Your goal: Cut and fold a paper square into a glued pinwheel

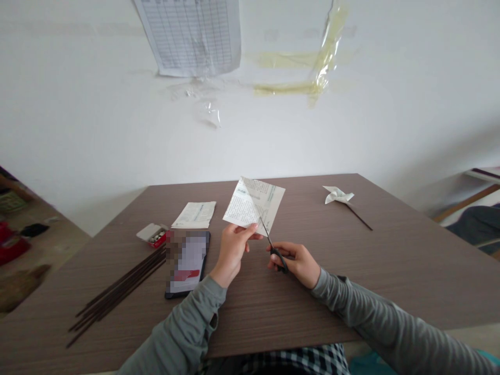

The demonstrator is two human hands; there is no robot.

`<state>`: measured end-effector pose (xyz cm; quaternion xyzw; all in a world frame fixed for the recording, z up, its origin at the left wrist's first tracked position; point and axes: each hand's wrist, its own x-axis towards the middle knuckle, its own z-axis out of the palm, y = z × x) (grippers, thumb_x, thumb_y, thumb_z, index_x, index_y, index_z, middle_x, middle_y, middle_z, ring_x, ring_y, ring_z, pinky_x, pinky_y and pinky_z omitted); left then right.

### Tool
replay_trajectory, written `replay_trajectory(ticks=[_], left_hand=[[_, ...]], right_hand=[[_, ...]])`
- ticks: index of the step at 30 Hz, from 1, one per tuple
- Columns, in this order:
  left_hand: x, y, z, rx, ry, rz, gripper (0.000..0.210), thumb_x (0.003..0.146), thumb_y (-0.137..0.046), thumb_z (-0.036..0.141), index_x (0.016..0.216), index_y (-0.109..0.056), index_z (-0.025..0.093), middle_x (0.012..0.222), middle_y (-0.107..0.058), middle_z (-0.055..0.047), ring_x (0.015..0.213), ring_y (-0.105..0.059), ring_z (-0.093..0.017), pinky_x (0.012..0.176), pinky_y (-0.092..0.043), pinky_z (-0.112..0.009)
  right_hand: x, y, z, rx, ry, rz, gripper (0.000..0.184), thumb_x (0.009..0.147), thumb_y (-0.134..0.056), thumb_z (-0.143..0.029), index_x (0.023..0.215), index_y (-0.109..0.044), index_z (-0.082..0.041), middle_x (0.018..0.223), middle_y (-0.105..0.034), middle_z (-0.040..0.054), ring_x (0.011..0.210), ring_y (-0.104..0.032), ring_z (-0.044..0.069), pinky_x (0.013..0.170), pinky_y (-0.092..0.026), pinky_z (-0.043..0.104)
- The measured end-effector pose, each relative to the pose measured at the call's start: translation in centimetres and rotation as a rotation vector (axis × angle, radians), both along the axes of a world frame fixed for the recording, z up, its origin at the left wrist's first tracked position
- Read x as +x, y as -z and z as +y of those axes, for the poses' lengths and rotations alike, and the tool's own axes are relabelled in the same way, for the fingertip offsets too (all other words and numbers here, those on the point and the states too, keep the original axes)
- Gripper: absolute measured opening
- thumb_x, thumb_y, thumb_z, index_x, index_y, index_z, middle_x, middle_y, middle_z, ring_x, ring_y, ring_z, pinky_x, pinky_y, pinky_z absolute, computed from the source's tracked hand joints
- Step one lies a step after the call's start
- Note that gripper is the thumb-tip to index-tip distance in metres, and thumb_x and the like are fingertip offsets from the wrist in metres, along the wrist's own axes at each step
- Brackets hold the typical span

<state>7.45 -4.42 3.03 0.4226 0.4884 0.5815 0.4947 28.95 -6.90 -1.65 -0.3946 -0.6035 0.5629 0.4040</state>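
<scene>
A square sheet of printed paper [255, 200] with a diagonal crease is held up above the table. My left hand [236, 247] pinches its lower edge between thumb and fingers. Closed around the black handles of a pair of scissors [279, 260], my right hand [297, 263] sits just below and right of the sheet. The scissor blades reach up to the paper's lower corner, along the crease; how far they have cut I cannot tell. Off to the right lies a paper pinwheel [338, 195] on a thin dark stick.
Left of my hands are a stack of printed paper [194, 215], a small open red-and-white box [156, 235], a phone [189, 265] and several thin dark sticks [121, 284]. A white wall [273, 146] with a taped chart [195, 36] rises behind the table [390, 281].
</scene>
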Motion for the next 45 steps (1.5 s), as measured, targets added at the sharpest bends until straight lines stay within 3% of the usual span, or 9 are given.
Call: replay_trajectory(ticks=[13, 17, 30, 36, 45], left_hand=[[0.1, -0.4, -0.3, -0.006, -0.011, -0.022, 0.050, 0.066, -0.110, 0.049, 0.097, -0.086, 0.019, 0.097, -0.093, -0.012, 0.073, -0.091, -0.028, 0.049, -0.032, -0.024], [0.2, -0.5, -0.3, -0.008, -0.003, -0.010, 0.050, 0.067, -0.111, 0.050, 0.098, -0.086, 0.020, 0.098, -0.092, -0.012, 0.073, -0.091, -0.028, 0.051, -0.030, -0.025], [0.2, -0.6, -0.3, -0.021, -0.010, -0.027, 0.040, 0.071, -0.106, 0.043, 0.095, -0.083, 0.021, 0.094, -0.090, -0.008, 0.069, -0.088, -0.025, 0.050, -0.028, -0.025], [0.2, -0.7, -0.3, -0.019, 0.009, -0.031, 0.040, 0.068, -0.106, 0.043, 0.094, -0.084, 0.021, 0.094, -0.091, -0.008, 0.067, -0.087, -0.024, 0.050, -0.029, -0.025], [0.3, -0.6, -0.4, -0.031, 0.018, -0.018, 0.032, 0.071, -0.103, 0.040, 0.091, -0.086, 0.022, 0.096, -0.094, -0.011, 0.068, -0.087, -0.024, 0.050, -0.028, -0.026]], right_hand=[[0.0, -0.5, -0.3, 0.048, 0.029, -0.093, 0.078, 0.091, -0.100, -0.094, 0.118, -0.091, -0.021, 0.084, -0.090, 0.0108, 0.074, -0.078, 0.029, 0.080, -0.070, 0.046], [-0.1, -0.7, -0.4, 0.039, 0.040, -0.089, 0.078, 0.087, -0.102, -0.096, 0.114, -0.092, -0.024, 0.083, -0.090, 0.0114, 0.074, -0.079, 0.030, 0.077, -0.070, 0.046], [-0.1, -1.2, -0.7, 0.018, 0.023, -0.057, 0.074, 0.089, -0.104, -0.088, 0.117, -0.090, -0.021, 0.086, -0.092, 0.0127, 0.076, -0.080, 0.030, 0.078, -0.071, 0.045], [0.0, -0.7, -0.3, -0.006, 0.014, -0.034, 0.078, 0.083, -0.108, -0.091, 0.117, -0.091, -0.023, 0.087, -0.092, 0.0118, 0.075, -0.080, 0.028, 0.077, -0.072, 0.044], [0.1, -0.4, -0.3, 0.020, 0.031, -0.049, 0.075, 0.091, -0.102, -0.090, 0.121, -0.092, -0.021, 0.089, -0.093, 0.0127, 0.077, -0.080, 0.029, 0.079, -0.071, 0.045]])
